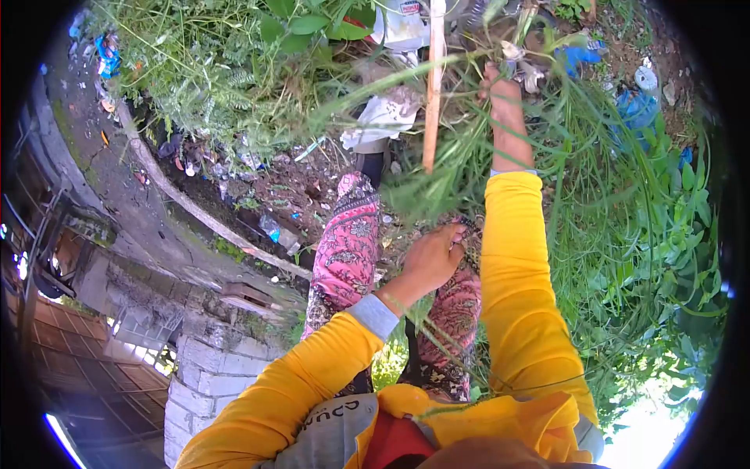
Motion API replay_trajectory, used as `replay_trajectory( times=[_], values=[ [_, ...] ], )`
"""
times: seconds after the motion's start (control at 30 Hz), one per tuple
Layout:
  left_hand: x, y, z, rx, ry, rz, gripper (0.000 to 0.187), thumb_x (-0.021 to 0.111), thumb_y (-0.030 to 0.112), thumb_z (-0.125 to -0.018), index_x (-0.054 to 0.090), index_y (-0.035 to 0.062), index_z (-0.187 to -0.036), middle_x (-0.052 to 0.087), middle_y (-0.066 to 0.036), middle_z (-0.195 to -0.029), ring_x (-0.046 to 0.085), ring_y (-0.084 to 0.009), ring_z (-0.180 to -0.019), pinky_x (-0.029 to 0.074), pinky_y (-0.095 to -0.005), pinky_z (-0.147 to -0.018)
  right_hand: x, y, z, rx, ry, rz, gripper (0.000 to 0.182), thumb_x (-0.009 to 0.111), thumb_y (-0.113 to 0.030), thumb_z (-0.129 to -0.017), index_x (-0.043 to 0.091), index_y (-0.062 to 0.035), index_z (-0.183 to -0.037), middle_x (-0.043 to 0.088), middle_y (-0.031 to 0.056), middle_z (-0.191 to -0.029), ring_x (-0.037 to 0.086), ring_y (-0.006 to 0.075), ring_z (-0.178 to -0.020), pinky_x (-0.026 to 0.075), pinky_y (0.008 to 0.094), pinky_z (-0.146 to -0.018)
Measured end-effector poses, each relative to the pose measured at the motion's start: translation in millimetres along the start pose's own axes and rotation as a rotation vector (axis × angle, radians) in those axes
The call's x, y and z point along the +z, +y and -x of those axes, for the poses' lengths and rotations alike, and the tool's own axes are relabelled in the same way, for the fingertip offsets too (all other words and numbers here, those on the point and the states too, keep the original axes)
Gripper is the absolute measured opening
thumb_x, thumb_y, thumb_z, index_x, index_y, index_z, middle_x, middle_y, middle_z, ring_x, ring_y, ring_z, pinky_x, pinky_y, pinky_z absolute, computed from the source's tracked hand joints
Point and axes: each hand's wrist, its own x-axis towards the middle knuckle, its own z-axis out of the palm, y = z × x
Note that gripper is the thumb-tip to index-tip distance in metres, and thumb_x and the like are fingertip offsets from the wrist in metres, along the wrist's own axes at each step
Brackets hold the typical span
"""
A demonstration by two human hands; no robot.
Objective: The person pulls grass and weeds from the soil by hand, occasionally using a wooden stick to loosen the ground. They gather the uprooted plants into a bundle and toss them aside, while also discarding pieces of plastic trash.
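My right hand (500,87) reaches forward into tall weeds, its fingers closed round long grass (469,129). Blades partly hide those fingers. Closer to my body, my left hand (434,256) is closed in front of my knee; whatever lies inside its fingers, if anything, cannot be made out. Between the hands hangs a blurred clump of green blades (426,191). A pale wooden stick (433,94) stands out left of my right hand, apart from it. Crumpled white plastic (383,119) lies just left of the stick.
Dense weeds (625,203) fill the right side, with blue plastic (637,109) among them. Feathery plants (219,70) grow at the upper left. A curved concrete edge (187,205) borders littered soil on the left. A block wall (211,375) stands lower left.
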Motion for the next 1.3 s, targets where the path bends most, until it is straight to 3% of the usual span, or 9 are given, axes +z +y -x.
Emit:
replay_trajectory(
  times=[0.47,0.63,0.77,0.8,0.93,1.0,1.13,1.17,1.3],
  values=[
    [2.7,-2.1,3.4,0.008,-0.034,-0.032,0.03,0.049,0.015,-0.076,0.053,0.0042,-0.104,0.062,-0.012,-0.086,0.059,-0.0267,-0.074,0.046,-0.0357,-0.068,-58.0,-35.9,-37.5,-0.512,0.463,-0.105,0.017,0.055,-0.019,-0.083,0.051,-0.0047,-0.091,0.052,0.0053,-0.078,0.046,0.0115,-0.057,0.037,0.0266,-0.049],
    [-6.4,9.1,0.2,0.009,-0.039,-0.035,0.029,0.049,0.016,-0.076,0.054,0.0045,-0.102,0.062,-0.013,-0.085,0.059,-0.0289,-0.075,0.046,-0.0373,-0.069,-67.6,-2.9,-85.6,0.132,0.106,0.38,0.021,0.059,-0.022,-0.081,0.053,-0.0043,-0.09,0.05,0.0026,-0.075,0.045,0.0116,-0.064,0.037,0.0262,-0.054],
    [-5.4,14.3,2.8,-0.034,-0.087,0.034,0.028,0.049,0.019,-0.077,0.055,0.0042,-0.1,0.062,-0.015,-0.086,0.059,-0.0309,-0.079,0.045,-0.039,-0.07,-60.4,-37.4,-37.5,-0.409,0.266,0.107,0.027,0.062,-0.02,-0.078,0.054,-0.0016,-0.097,0.054,0.0048,-0.074,0.05,0.0129,-0.066,0.039,0.0287,-0.054],
    [-3.9,11.1,3.8,-0.022,-0.084,0.031,0.028,0.049,0.019,-0.077,0.055,0.0041,-0.1,0.062,-0.015,-0.086,0.059,-0.0309,-0.078,0.045,-0.039,-0.07,-67.2,-36.6,-38.1,-0.109,0.288,0.061,0.026,0.06,-0.018,-0.079,0.054,-0.0025,-0.098,0.055,0.0058,-0.077,0.052,0.017,-0.07,0.042,0.0315,-0.062],
    [3.5,10.0,3.8,0.038,-0.075,-0.005,0.027,0.049,0.019,-0.078,0.055,0.0038,-0.1,0.061,-0.015,-0.085,0.059,-0.0308,-0.075,0.045,-0.0387,-0.069,-47.0,-24.1,-47.5,-0.027,0.308,0.117,0.028,0.057,-0.025,-0.08,0.059,0.0029,-0.081,0.056,0.0122,-0.067,0.054,0.0262,-0.066,0.044,0.0357,-0.067],
    [-2.7,10.1,-0.2,0.057,-0.058,-0.022,0.027,0.05,0.019,-0.078,0.055,0.0038,-0.1,0.061,-0.015,-0.084,0.058,-0.0307,-0.073,0.045,-0.0385,-0.068,-60.5,-7.5,-65.1,-0.009,0.121,1.033,0.038,0.054,-0.032,-0.081,0.058,0.0061,-0.078,0.057,0.0161,-0.066,0.055,0.03,-0.067,0.044,0.0358,-0.068],
    [-2.6,13.6,5.8,-0.016,-0.124,0.017,0.027,0.049,0.019,-0.078,0.055,0.004,-0.1,0.062,-0.015,-0.083,0.058,-0.0303,-0.07,0.046,-0.0382,-0.066,-91.4,45.9,-84.9,-0.13,0.248,1.078,0.047,0.049,-0.039,-0.082,0.057,0.007,-0.088,0.059,0.0221,-0.082,0.056,0.0337,-0.078,0.043,0.0364,-0.07],
    [-3.9,15.8,6.1,-0.018,-0.146,-0.005,0.027,0.049,0.019,-0.079,0.055,0.004,-0.1,0.062,-0.015,-0.083,0.058,-0.03,-0.069,0.046,-0.0381,-0.065,-96.0,51.5,-89.5,-0.708,0.189,1.325,0.044,0.049,-0.039,-0.083,0.056,0.0016,-0.098,0.059,0.0197,-0.094,0.055,0.0318,-0.085,0.042,0.0365,-0.074],
    [-2.3,9.6,1.0,-0.003,-0.116,0.059,0.027,0.05,0.019,-0.079,0.054,0.0036,-0.1,0.061,-0.015,-0.083,0.059,-0.0299,-0.073,0.046,-0.038,-0.066,-68.9,22.8,-61.8,-0.199,0.072,0.427,0.043,0.054,-0.032,-0.082,0.05,-0.0025,-0.113,0.057,0.0104,-0.098,0.053,0.0232,-0.088,0.04,0.0342,-0.078]
  ],
)
